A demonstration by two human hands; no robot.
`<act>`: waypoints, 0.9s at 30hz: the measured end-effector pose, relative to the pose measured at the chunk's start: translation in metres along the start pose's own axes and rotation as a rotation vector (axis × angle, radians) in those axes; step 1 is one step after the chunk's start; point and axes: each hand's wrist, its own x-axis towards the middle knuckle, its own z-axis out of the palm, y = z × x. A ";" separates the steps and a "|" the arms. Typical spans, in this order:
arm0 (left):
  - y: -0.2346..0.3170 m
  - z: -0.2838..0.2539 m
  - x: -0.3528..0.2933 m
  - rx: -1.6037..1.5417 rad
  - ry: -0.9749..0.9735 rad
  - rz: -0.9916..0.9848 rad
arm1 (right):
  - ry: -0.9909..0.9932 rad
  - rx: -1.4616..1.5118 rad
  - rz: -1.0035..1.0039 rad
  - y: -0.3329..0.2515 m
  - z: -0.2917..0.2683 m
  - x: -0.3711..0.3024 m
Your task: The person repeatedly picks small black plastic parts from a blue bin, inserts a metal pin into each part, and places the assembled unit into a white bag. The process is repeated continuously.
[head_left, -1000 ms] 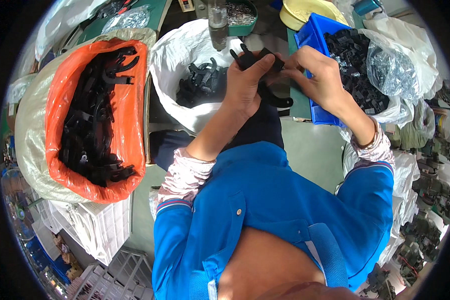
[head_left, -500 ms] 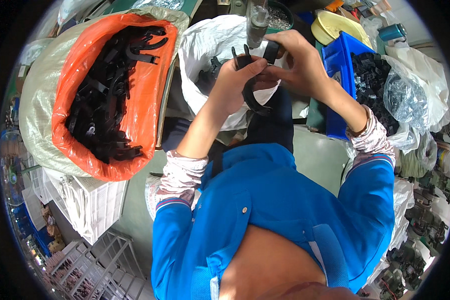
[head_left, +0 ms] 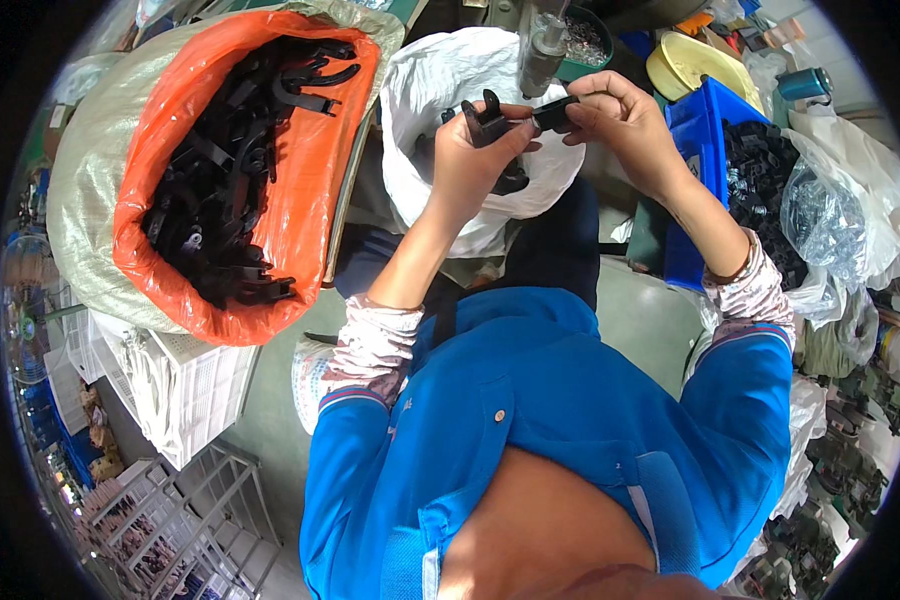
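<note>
My left hand (head_left: 467, 165) is closed around a black curved plastic part (head_left: 486, 122), whose pronged end sticks up past the fingers. Between the thumb and fingers of my right hand (head_left: 625, 125) is a small black plastic piece (head_left: 554, 113). This piece lies slanted, its left end close to my left fingertips; whether it touches the curved part cannot be made out. Both hands are over a white woven sack (head_left: 425, 75) with more black parts inside. Just above them stands a metal machine spindle (head_left: 544, 55).
At left, a large sack with an orange liner (head_left: 310, 225) holds many black curved parts. To the right, a blue bin (head_left: 708, 150) contains small black pieces, with a clear plastic bag (head_left: 825, 215) beside it. A yellow basin (head_left: 705, 65) and a green tray (head_left: 590, 60) sit behind.
The small black piece in my right hand has tilted from upright to a flatter slant. My left hand has turned the curved part, so its lower arm shows less. The whole view has shifted slightly.
</note>
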 end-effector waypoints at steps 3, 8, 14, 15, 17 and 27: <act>0.004 0.002 -0.005 0.203 0.037 0.065 | -0.011 0.138 0.089 0.005 -0.002 -0.001; -0.001 -0.002 -0.002 0.213 0.029 0.138 | -0.024 0.206 0.065 0.008 0.000 -0.004; -0.002 0.006 -0.003 -0.046 0.069 0.021 | -0.017 0.020 -0.197 0.016 0.007 -0.008; -0.003 0.006 -0.004 -0.069 0.072 0.015 | -0.008 0.023 -0.178 0.016 0.007 -0.008; -0.003 0.005 -0.001 -0.078 0.078 -0.057 | -0.005 0.070 -0.122 0.017 0.004 -0.007; 0.006 -0.005 -0.009 -0.228 -0.092 -0.326 | 0.033 0.187 0.032 -0.005 -0.026 -0.006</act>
